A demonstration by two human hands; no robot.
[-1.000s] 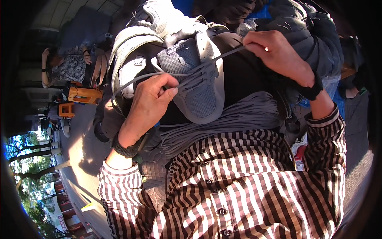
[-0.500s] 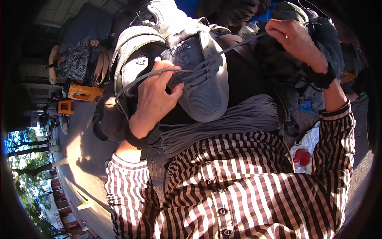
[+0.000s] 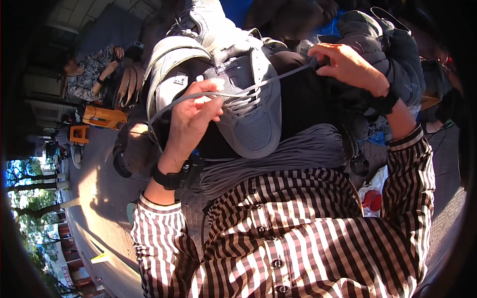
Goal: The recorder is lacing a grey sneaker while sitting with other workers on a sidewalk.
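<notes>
**Right hand (image 3: 345,64) back toward the shoe (image 3: 251,131), lace (image 3: 276,79) spanning both hands**

Half a second ago it was farther out, with thumb and finger closed tightly; now it has come inward and nearer the body, and those two fingertips have parted a little. The left hand (image 3: 191,116) has shifted only slightly, rolling so that more of its palm side shows. Between the two, the lace bends gently above the shoe instead of rising from the crossed rows to the right hand. For the lacing, I judge that the outward pull has eased and a loose stretch is being handled.

From the left hand, the shoe lies just to the right, its near edge partly behind the fingers and its toe toward the wearer; the crossed rows are right beside those fingertips. From the right hand, the shoe is to the left and closer to the body, well clear of the fingers.

The left fingers are curled, with the lace across them; I cannot tell whether they grip it. At the right hand, it reaches the gap between thumb and forefinger, but whether they pinch it is unclear.

A bundle (image 3: 318,141) of grey cord lies below both hands, against the shirt (image 3: 298,238). A pale shoe (image 3: 169,99) sits just left of the left hand's fingers.
</notes>
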